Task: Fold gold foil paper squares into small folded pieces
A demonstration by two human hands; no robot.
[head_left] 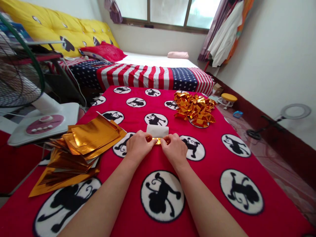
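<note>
Between my two hands lies a sheet of gold foil paper [157,130], its pale back facing up and its near edge folded over to show a gold strip. My left hand [140,144] pinches the left end of that fold, and my right hand [174,148] pinches the right end. Both thumbs press close together on the gold strip. To the left sits a loose stack of gold foil paper sheets [92,138], fanned out unevenly. At the far right of the table is a pile of folded gold foil pieces [195,108].
A red cloth with monkey prints [204,184] covers the table. A white fan [56,115] stands at the left edge, beside the paper stack. Behind is a bed with a striped cover [138,76]. A yellow stool [229,97] and a ring light [295,111] stand on the right.
</note>
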